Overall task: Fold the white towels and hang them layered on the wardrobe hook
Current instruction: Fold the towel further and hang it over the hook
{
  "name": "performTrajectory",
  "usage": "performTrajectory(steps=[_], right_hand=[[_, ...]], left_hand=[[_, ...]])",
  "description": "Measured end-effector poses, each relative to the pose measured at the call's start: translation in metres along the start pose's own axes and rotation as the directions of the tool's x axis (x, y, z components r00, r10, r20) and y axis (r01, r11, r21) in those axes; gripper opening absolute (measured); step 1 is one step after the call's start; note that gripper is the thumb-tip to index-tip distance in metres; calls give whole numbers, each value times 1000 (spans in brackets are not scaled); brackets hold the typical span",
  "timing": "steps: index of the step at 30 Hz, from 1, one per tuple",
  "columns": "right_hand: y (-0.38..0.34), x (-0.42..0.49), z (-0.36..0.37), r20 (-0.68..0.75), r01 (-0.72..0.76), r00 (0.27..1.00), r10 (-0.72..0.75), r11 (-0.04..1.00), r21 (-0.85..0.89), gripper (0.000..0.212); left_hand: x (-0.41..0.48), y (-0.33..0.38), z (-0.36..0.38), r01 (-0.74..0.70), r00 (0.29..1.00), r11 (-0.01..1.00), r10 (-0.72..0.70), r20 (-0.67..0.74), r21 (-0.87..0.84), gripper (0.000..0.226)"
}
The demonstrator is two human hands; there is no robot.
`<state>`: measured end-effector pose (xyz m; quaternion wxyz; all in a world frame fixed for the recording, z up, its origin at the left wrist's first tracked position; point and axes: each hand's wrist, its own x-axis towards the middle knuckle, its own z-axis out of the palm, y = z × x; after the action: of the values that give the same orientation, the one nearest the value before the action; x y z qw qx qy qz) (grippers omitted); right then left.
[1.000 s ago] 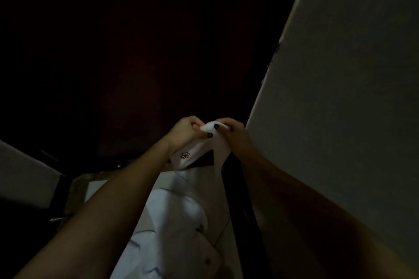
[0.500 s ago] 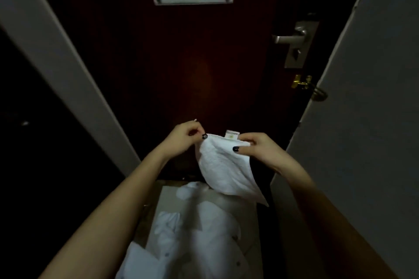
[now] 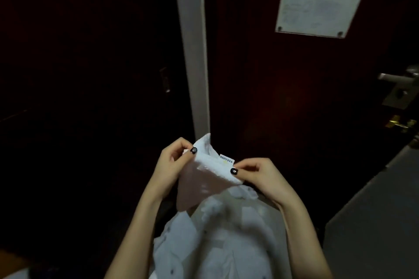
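Observation:
A small white towel (image 3: pixel 205 179) hangs in front of my chest, held by its top edge, with a small label near the upper right. My left hand (image 3: pixel 173 163) pinches the top left corner between thumb and fingers. My right hand (image 3: pixel 258 175) pinches the top right corner. The lower part of the towel droops in shadow to a point. No wardrobe hook shows in this view.
A dark red door (image 3: pixel 283 97) with a white notice sheet (image 3: pixel 317 7) stands ahead; its metal handle (image 3: pixel 399 77) is at the right edge. A pale door frame post (image 3: pixel 192 52) rises in the middle. A grey wall (image 3: pixel 385 210) is at lower right. The left side is dark.
The view has swung to the left, so the door frame now stands in the middle. My hands have drawn apart along the towel's top edge, and the towel hangs spread between them.

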<state>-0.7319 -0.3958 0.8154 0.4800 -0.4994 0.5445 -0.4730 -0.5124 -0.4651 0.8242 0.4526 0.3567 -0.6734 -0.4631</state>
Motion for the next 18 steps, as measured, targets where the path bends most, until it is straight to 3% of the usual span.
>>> performTrajectory(steps=[3, 7, 12, 18], right_hand=[[-3, -9, 40, -4, 85, 996, -85, 995, -60, 17], [-3, -17, 96, 12, 147, 989, -147, 989, 8, 20], [-12, -31, 165, 295, 123, 941, -168, 978, 166, 17], [-33, -60, 249, 425, 210, 872, -246, 969, 129, 14]], left_hand=[[-41, 9, -37, 41, 999, 999, -41, 1, -6, 22], [-89, 26, -77, 58, 995, 993, -65, -71, -104, 19], [-147, 47, -128, -20, 995, 973, -2, -96, -231, 23], [-216, 64, -198, -112, 965, 978, 65, -253, -177, 17]])
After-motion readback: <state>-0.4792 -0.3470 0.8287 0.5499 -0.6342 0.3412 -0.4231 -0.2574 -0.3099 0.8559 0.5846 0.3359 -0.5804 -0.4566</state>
